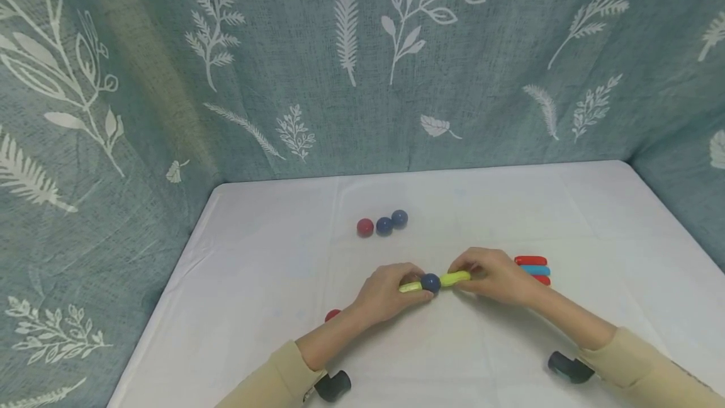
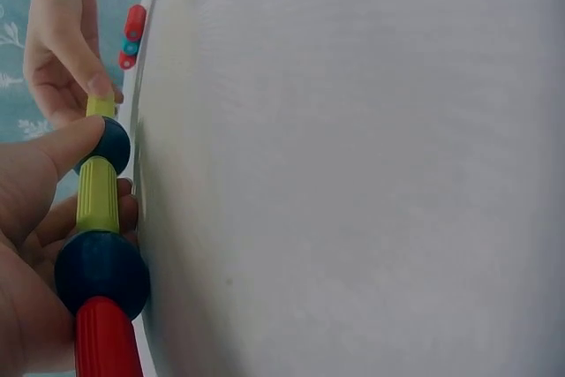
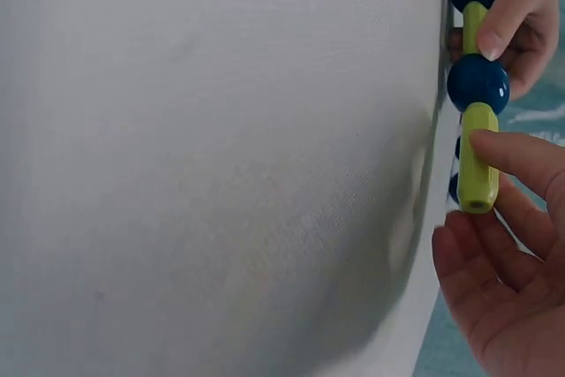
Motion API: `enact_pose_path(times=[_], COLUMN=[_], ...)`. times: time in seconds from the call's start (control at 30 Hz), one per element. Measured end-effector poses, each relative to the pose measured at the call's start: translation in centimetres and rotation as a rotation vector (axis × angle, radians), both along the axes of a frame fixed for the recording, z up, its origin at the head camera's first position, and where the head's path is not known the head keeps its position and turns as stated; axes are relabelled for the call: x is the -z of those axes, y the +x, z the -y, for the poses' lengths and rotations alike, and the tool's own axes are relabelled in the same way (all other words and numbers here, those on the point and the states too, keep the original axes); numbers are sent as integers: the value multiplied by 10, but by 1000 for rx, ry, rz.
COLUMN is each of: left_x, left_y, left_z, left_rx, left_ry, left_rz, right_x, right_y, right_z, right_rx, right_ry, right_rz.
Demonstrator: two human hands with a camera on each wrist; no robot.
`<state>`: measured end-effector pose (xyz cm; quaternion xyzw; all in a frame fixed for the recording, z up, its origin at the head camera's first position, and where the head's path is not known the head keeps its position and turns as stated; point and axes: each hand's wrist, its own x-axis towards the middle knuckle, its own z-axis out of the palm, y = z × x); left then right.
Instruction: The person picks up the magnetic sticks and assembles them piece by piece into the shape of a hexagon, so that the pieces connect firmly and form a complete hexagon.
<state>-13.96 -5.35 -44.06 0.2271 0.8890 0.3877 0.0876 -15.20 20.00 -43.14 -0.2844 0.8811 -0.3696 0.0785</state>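
A chain of toy building rods and balls is stretched between my two hands above the white table. In the head view, my left hand (image 1: 391, 291) grips it around a yellow rod (image 1: 410, 287), with the thumb against a blue ball (image 1: 431, 283). From that ball another yellow rod (image 3: 478, 161) runs to my right hand (image 1: 495, 276), which pinches it between thumb and fingers. Further along, the left wrist view shows a second blue ball (image 2: 102, 275) by the left palm, joined to a red rod (image 2: 108, 342). The forearm partly hides a red round piece (image 1: 333, 315).
Toward the back of the table (image 1: 272, 225) lie a red ball (image 1: 365, 227) and two blue balls (image 1: 384, 226). Right of my right hand are two red rods (image 1: 531, 260) with a blue rod (image 1: 535, 269) between them. Patterned curtains (image 1: 317, 124) hang behind and at the sides.
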Motion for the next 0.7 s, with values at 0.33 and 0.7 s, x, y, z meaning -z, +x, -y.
enact_pose_path(times=[0.33,0.7], left_x=[-5,-4], left_y=[-1,-4], left_z=[-4,-8], left_rx=[14,43], left_ry=[-85,-103], left_rz=[-82,-116], right_x=[5,-3], right_y=[0,-18], right_z=[7,29], right_rx=[-29,-18], right_ry=[-40,-41], right_rz=[5,81])
